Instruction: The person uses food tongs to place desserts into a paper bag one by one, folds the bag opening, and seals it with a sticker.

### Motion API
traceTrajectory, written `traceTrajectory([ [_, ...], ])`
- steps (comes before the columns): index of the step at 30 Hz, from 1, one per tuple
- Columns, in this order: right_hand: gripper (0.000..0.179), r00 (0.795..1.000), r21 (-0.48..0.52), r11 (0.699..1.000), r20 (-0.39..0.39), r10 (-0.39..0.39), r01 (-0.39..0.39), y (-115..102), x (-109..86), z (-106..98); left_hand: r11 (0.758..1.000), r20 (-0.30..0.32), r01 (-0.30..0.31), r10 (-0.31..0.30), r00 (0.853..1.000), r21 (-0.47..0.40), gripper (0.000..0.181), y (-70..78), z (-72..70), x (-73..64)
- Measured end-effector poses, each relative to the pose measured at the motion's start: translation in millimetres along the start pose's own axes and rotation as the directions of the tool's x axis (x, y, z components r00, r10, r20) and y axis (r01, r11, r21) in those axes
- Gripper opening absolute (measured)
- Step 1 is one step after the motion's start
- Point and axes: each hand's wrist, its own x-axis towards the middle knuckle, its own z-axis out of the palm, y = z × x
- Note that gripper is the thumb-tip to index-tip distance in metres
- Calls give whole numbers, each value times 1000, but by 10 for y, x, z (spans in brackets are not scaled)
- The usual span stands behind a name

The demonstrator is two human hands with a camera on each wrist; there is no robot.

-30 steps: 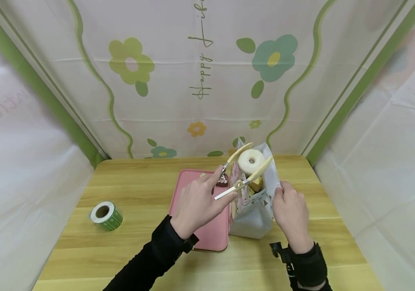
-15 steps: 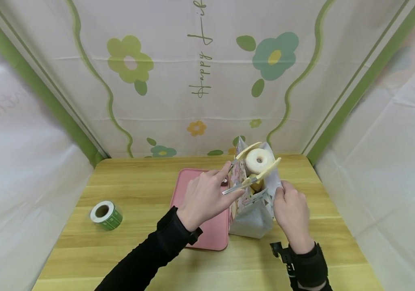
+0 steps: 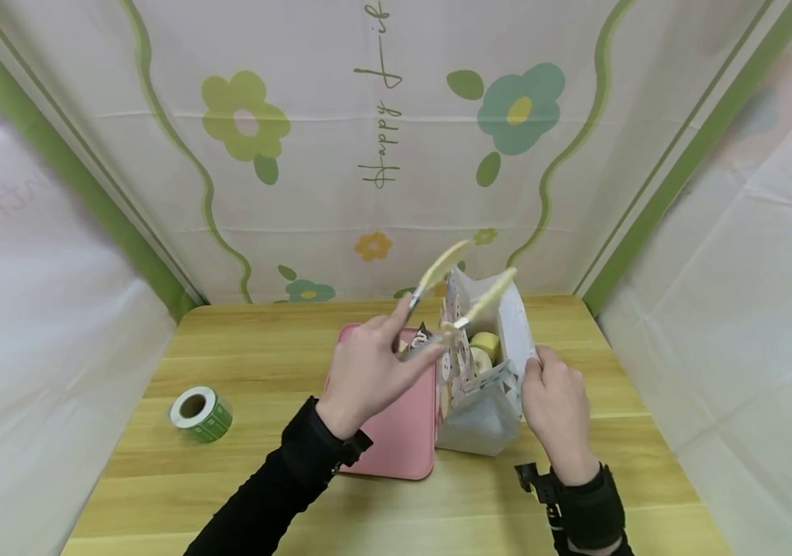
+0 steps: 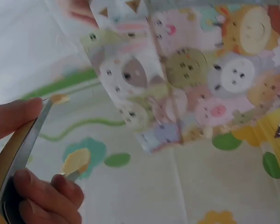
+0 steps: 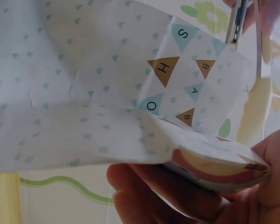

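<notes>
My left hand grips metal tongs with cream-coloured tips; their two arms are spread apart with nothing between them. The tips stand over the opening of a paper bag printed with animal faces on one side. In the right wrist view one cream tip shows beside the bag's rim. My right hand pinches the bag's right edge between thumb and fingers. Inside the bag sit a yellow pastry and a pale round piece below it. Small hearts and lettered triangles decorate the bag's side panel.
A pink tray lies against the bag's left side, partly under my left arm. On its far part is a dark chocolate piece with white markings. A roll of green labels stands at the table's left. A flowered cloth hangs behind.
The white ring doughnut between the tong tips has been let go and dropped into the bag. My left hand has drawn the tongs up and left; my right hand has kept its place.
</notes>
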Motion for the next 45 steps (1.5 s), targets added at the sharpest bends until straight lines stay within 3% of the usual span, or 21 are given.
traceTrajectory([
  [2, 34, 1000, -1, 1000, -4, 1, -1, 0, 2, 3, 999, -48, 46, -45, 998, 14, 77, -118, -19, -10],
  [4, 34, 1000, -1, 1000, -4, 4, -4, -1, 2, 4, 995, -58, 96, -94, 994, 29, 77, -252, -22, -32],
  [9, 33, 1000, -7, 1000, 4, 12, -12, -7, -3, 1, 984, -22, 172, -171, 985, 49, 73, -571, 45, -107],
  [13, 34, 1000, -11, 1000, 8, 14, -14, -9, -2, 0, 965, 24, 255, -257, 966, 65, 77, -791, 137, -172],
  [17, 34, 1000, -9, 1000, 9, 14, -14, -6, -2, 3, 927, 96, 367, -373, 923, 74, 81, -1013, 265, -240],
  [23, 35, 1000, -2, 1000, 11, 10, -10, -8, -3, 13, 853, 256, 495, -522, 814, 167, 80, -1316, 489, -421],
  [25, 35, 1000, -1, 1000, 9, 8, -8, -9, -5, 16, 843, 292, 501, -538, 791, 196, 79, -1402, 558, -492],
  [29, 35, 1000, -1, 1000, 8, 5, -5, -6, -9, 22, 843, 319, 500, -537, 781, 197, 78, -1508, 655, -604],
  [35, 36, 1000, 4, 1000, 18, 7, -7, -7, -10, 24, 837, 342, 501, -547, 764, 218, 80, -1536, 709, -665],
  [45, 36, 1000, 7, 1000, 25, 9, -10, -13, -10, 20, 849, 348, 457, -527, 776, 265, 78, -1530, 744, -668],
])
